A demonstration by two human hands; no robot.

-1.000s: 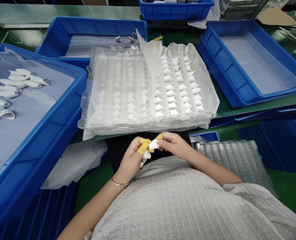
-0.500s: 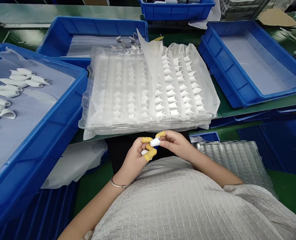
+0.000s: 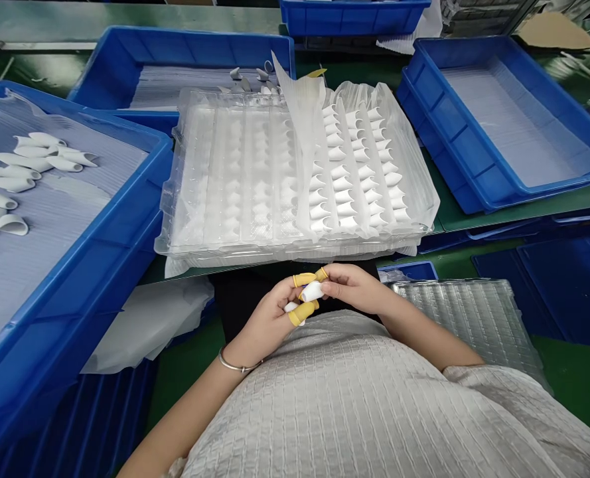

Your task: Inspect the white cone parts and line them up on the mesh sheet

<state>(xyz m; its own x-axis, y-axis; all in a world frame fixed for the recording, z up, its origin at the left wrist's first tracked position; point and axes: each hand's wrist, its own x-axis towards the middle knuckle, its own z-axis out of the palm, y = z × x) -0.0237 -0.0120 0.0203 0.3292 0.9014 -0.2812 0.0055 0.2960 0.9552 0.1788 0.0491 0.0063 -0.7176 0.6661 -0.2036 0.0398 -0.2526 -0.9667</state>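
Both hands meet in front of my body, just below the near edge of the table. Between thumb and fingers, my right hand [image 3: 352, 287] pinches a small white tube-like piece [image 3: 312, 291] with an open end facing left. Yellow finger cots cover some fingertips. My left hand [image 3: 281, 304] is closed round another white piece [image 3: 291, 307], mostly hidden by the fingers, and its fingertips are beside the piece in my right hand. Beyond the hands lies a clear plastic tray [image 3: 190, 251] with rows of similar white pieces [image 3: 343, 184], partly covered by a thin white sheet [image 3: 302, 119].
On the left, a blue bin [image 3: 125, 229] holds several loose white pieces [image 3: 30, 149] on a liner. Another blue bin [image 3: 185, 43] with a few pieces stands behind the tray. A lined blue bin [image 3: 439, 143] is at right. Stacked clear trays [image 3: 464, 312] lie low at right.
The white piece between my hands has turned and moved slightly down and right. My left fingers have shifted right, closer to my right fingertips. The view has tilted slightly.
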